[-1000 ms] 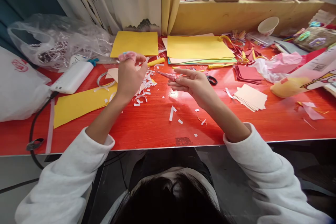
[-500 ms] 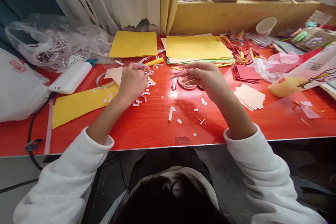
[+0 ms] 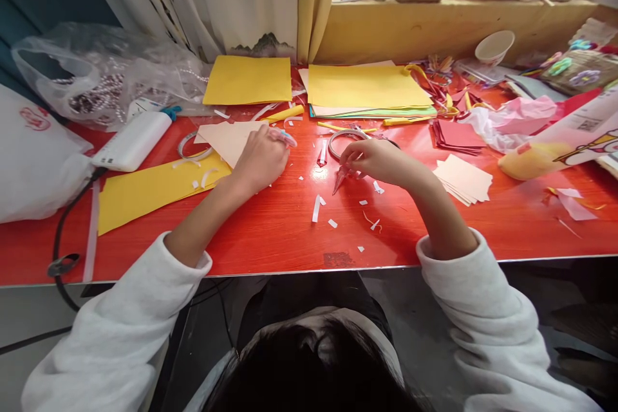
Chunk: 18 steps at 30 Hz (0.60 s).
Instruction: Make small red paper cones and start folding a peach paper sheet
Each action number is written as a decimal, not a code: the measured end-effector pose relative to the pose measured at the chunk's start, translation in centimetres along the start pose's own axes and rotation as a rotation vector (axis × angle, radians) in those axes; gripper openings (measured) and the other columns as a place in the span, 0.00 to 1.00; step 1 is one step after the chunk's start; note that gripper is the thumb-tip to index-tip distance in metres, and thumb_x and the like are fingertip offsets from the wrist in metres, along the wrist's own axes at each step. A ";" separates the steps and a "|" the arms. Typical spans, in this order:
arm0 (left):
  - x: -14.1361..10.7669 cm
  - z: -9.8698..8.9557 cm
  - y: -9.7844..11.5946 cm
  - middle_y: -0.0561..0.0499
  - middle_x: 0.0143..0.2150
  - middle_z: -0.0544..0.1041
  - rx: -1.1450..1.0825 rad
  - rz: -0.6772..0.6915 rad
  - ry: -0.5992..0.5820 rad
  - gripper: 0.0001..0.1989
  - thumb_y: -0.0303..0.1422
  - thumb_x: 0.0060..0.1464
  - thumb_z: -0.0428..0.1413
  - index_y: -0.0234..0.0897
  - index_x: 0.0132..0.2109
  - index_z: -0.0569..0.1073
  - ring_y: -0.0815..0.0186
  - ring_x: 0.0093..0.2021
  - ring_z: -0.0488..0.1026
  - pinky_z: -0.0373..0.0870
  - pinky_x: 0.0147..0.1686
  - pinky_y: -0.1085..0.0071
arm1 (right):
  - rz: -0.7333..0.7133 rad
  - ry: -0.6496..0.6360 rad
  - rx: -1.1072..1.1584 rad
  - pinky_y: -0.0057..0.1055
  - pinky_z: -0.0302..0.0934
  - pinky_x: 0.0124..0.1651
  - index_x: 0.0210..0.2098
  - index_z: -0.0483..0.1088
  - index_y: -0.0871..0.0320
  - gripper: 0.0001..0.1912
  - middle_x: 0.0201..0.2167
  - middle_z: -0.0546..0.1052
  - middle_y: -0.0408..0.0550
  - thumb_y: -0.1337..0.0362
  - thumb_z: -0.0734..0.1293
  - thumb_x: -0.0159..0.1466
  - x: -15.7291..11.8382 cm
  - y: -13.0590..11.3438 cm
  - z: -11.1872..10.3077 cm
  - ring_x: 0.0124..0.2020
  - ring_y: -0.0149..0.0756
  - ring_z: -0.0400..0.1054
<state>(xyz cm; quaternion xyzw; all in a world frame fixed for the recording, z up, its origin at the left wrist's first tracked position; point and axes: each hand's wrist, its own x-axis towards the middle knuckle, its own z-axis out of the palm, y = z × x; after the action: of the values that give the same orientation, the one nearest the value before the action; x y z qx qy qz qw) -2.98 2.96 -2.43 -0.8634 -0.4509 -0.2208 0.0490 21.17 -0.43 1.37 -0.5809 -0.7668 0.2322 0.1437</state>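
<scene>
My left hand is closed over the tabletop left of centre, with a small pink object showing at its fingertips. What kind of object this is I cannot make out. To the left, a cream paper sheet lies partly behind the hand. My right hand pinches a narrow, pointed pink piece, its tip slanting down toward the table. Behind my right hand is a tape roll. White paper scraps lie scattered between and in front of both hands.
Yellow sheets and a paper stack line the back of the red table. At right are cream squares, red paper and a cup. A white power bank-like box, yellow strips and plastic bags occupy the left.
My left hand has moved right and a little nearer with its pink object, uncovering more of the cream sheet. My right hand has come down closer, and its pink piece now points downward.
</scene>
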 end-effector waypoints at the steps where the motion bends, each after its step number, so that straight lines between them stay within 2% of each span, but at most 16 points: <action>1: -0.1 0.0 0.3 0.43 0.43 0.76 -0.016 0.050 -0.038 0.15 0.29 0.60 0.44 0.36 0.42 0.76 0.56 0.49 0.67 0.63 0.50 0.57 | -0.008 -0.004 -0.039 0.32 0.57 0.30 0.28 0.75 0.56 0.10 0.24 0.77 0.45 0.73 0.63 0.56 0.0 0.0 0.0 0.27 0.35 0.68; 6: -0.6 -0.2 1.6 0.45 0.45 0.74 -0.068 0.252 -0.172 0.18 0.29 0.63 0.42 0.40 0.44 0.77 0.57 0.49 0.66 0.62 0.49 0.57 | -0.100 0.021 -0.157 0.32 0.58 0.33 0.32 0.77 0.57 0.14 0.31 0.79 0.47 0.73 0.60 0.60 0.1 0.1 0.3 0.32 0.37 0.70; 10: -0.8 -0.2 1.6 0.45 0.49 0.72 -0.084 0.310 -0.232 0.20 0.27 0.63 0.39 0.39 0.43 0.77 0.57 0.52 0.65 0.59 0.51 0.55 | -0.143 -0.025 -0.143 0.32 0.60 0.37 0.38 0.77 0.58 0.17 0.37 0.80 0.47 0.75 0.57 0.62 0.1 0.2 0.2 0.36 0.37 0.71; 15: -0.5 -0.6 1.3 0.46 0.44 0.75 -0.005 0.364 -0.141 0.19 0.27 0.62 0.41 0.38 0.36 0.78 0.57 0.51 0.67 0.58 0.52 0.55 | -0.135 0.036 -0.193 0.32 0.58 0.36 0.40 0.77 0.58 0.15 0.38 0.80 0.47 0.70 0.59 0.62 0.0 0.1 0.4 0.37 0.39 0.71; 18: -0.3 -0.9 1.2 0.45 0.41 0.77 0.074 0.333 -0.052 0.15 0.30 0.60 0.45 0.35 0.36 0.77 0.56 0.49 0.69 0.59 0.53 0.54 | -0.119 0.064 -0.221 0.31 0.56 0.33 0.38 0.77 0.58 0.13 0.34 0.80 0.47 0.68 0.61 0.62 0.0 0.0 0.5 0.34 0.39 0.70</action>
<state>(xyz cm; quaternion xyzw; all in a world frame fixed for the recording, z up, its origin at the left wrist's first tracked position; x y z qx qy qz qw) -2.47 1.78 -1.62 -0.9292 -0.3106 -0.1705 0.1049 20.92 -0.50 0.95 -0.5537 -0.8159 0.1189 0.1167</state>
